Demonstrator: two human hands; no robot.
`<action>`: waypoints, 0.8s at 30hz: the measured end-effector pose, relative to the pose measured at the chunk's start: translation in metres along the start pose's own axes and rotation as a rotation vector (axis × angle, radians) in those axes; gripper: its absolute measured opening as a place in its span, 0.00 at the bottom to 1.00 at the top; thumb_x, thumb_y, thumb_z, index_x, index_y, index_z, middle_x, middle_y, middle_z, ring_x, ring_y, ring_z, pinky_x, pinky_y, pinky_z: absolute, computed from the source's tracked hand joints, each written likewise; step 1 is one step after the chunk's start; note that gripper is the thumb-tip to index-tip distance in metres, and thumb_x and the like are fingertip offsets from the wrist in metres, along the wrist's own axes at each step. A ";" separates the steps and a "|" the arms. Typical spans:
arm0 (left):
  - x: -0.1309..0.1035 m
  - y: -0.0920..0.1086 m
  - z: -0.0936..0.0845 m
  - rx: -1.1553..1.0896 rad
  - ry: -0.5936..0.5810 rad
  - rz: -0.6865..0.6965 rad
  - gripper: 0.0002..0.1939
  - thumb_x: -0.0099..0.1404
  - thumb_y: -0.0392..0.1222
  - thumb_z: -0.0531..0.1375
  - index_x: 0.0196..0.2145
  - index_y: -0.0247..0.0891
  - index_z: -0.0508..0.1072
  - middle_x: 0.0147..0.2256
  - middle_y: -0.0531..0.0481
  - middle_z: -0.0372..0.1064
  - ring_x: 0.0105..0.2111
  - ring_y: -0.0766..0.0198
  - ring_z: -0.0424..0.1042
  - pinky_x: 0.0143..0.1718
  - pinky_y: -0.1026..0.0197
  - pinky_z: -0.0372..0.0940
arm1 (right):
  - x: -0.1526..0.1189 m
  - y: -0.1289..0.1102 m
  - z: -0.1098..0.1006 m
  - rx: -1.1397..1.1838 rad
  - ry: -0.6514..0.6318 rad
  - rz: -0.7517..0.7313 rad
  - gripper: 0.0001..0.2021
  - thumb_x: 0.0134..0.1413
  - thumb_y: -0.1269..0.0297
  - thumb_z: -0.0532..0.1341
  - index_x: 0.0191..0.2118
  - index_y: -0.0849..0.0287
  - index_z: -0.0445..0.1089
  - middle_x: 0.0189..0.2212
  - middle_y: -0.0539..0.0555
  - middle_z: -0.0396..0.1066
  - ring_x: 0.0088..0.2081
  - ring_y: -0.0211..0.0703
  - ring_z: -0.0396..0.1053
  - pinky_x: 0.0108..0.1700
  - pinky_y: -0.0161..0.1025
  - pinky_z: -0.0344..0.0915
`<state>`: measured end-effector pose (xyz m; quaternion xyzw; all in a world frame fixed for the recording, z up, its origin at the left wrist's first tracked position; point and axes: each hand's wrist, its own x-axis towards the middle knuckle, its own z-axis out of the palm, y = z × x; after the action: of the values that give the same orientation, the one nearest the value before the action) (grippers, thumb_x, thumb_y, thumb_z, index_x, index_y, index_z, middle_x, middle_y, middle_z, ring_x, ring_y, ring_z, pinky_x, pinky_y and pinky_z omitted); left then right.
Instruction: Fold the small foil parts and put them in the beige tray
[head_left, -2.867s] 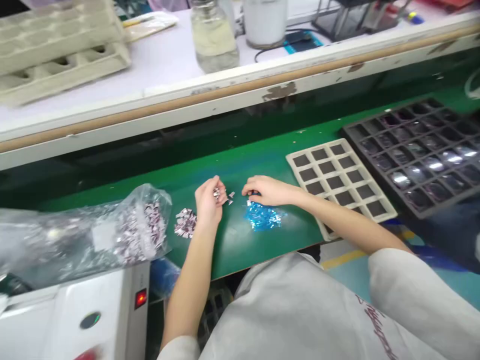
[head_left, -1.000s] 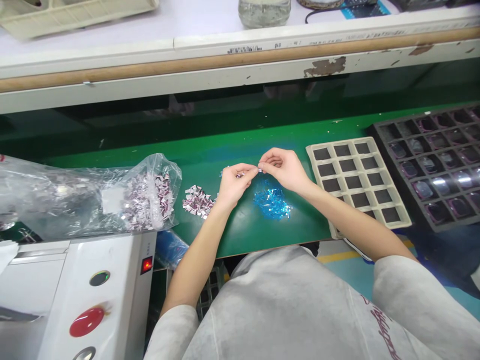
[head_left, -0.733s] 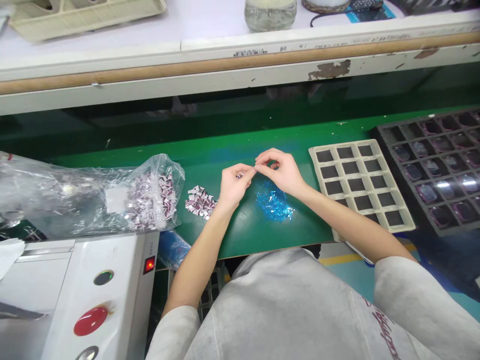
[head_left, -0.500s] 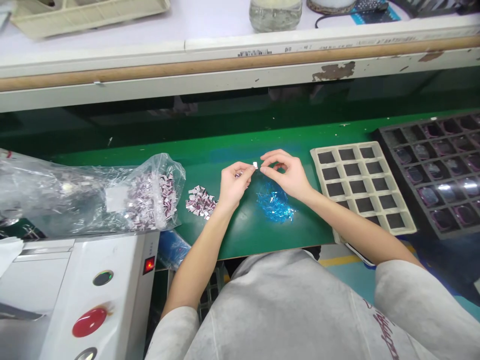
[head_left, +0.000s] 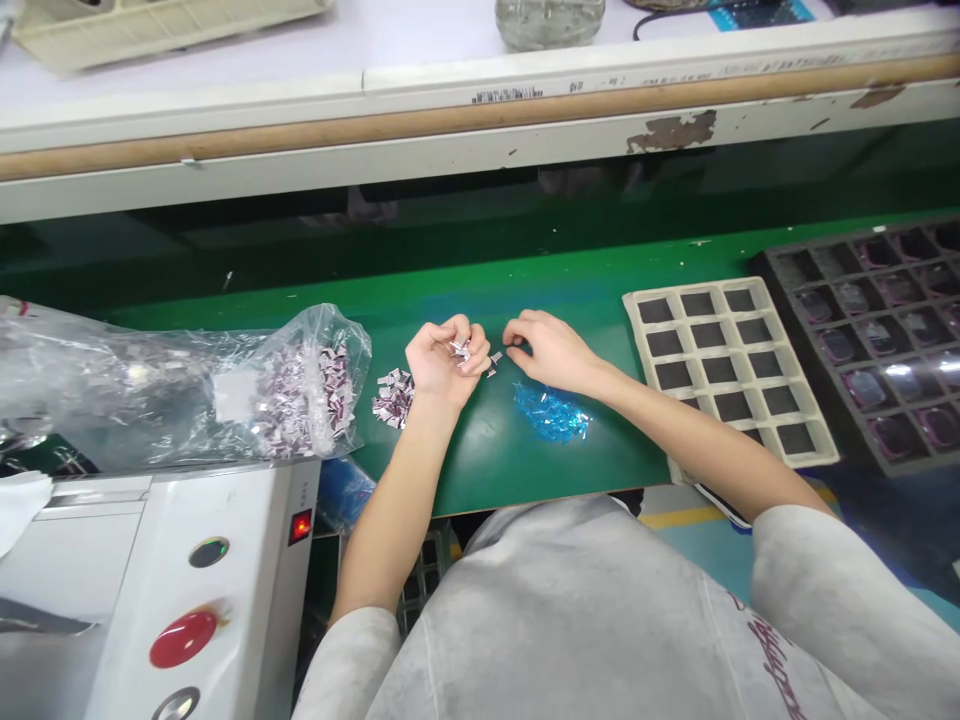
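Note:
My left hand [head_left: 448, 362] is turned palm up, with its fingers curled over several small silvery and purplish rectangular pieces [head_left: 460, 350]. A few more such pieces [head_left: 493, 362] show at its fingertips; whether they are gripped or lie on the table I cannot tell. Close by on the right, my right hand [head_left: 553, 350] is bent, palm down, with a small gap between thumb and forefinger and nothing visible in it. Below it lies a heap of shiny blue film strips [head_left: 553, 413]. A pile of the same small pieces [head_left: 392, 398] rests left of my left hand.
A clear plastic bag [head_left: 300, 390] full of small pieces lies at left, behind a white machine [head_left: 225, 600] with a red button. At right stand a cream compartment tray [head_left: 712, 348] and a black tray [head_left: 844, 400] holding lens-like parts. A shelf edge [head_left: 420, 115] crosses the back.
My left hand has moved left and rolled palm up, showing the pieces inside. My right hand has shifted slightly left and turned palm down. The white piece between the hands no longer shows there.

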<state>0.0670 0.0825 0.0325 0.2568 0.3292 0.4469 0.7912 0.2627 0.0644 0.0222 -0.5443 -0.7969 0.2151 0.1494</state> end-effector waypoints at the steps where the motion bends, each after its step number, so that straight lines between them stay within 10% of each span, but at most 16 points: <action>1: 0.001 0.000 0.000 -0.015 0.022 -0.003 0.24 0.68 0.46 0.60 0.20 0.40 0.53 0.20 0.54 0.52 0.15 0.72 0.50 0.17 0.66 0.44 | 0.004 -0.001 0.003 -0.010 -0.011 -0.019 0.09 0.69 0.69 0.63 0.50 0.59 0.79 0.44 0.59 0.74 0.48 0.54 0.69 0.52 0.47 0.65; 8: 0.003 -0.003 0.000 -0.069 0.057 0.069 0.25 0.65 0.32 0.66 0.23 0.39 0.52 0.19 0.60 0.52 0.14 0.76 0.49 0.16 0.69 0.42 | 0.012 0.002 0.017 0.017 -0.048 -0.113 0.08 0.68 0.73 0.62 0.45 0.59 0.80 0.47 0.59 0.72 0.50 0.53 0.67 0.57 0.48 0.65; 24: 0.011 -0.007 -0.002 0.066 0.191 0.015 0.17 0.65 0.48 0.70 0.27 0.38 0.70 0.17 0.60 0.56 0.13 0.76 0.49 0.15 0.68 0.41 | 0.008 -0.002 0.015 0.105 -0.064 -0.127 0.07 0.66 0.77 0.62 0.43 0.59 0.74 0.43 0.57 0.72 0.47 0.50 0.69 0.50 0.45 0.63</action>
<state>0.0738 0.0896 0.0236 0.2415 0.4158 0.4642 0.7439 0.2515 0.0687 0.0101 -0.4768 -0.8220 0.2639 0.1653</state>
